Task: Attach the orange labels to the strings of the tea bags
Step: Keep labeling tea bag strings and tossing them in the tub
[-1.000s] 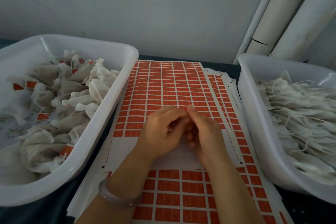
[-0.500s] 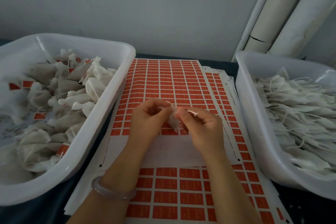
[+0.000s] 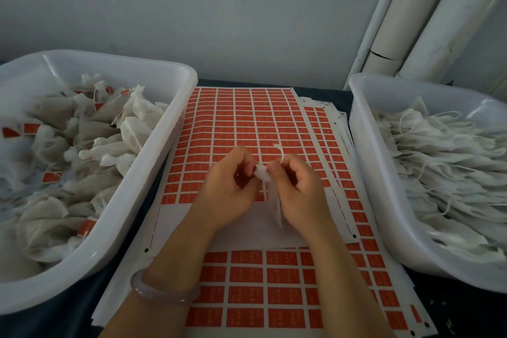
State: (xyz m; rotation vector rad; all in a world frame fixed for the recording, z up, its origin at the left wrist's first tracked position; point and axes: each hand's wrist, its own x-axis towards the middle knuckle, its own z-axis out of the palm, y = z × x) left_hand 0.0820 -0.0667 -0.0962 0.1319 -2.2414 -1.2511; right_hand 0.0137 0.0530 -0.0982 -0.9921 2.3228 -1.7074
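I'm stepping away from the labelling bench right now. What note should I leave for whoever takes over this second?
Left hand: pinches the top of a tea bag.
Right hand: pinches its string, whose end sticks up; no orange label shows on it.
Label sheet: flat under both hands, with one band peeled bare.
Done: left tub holds labelled bags.
Left: label this bag, then work through the unlabelled bags in the right tub.
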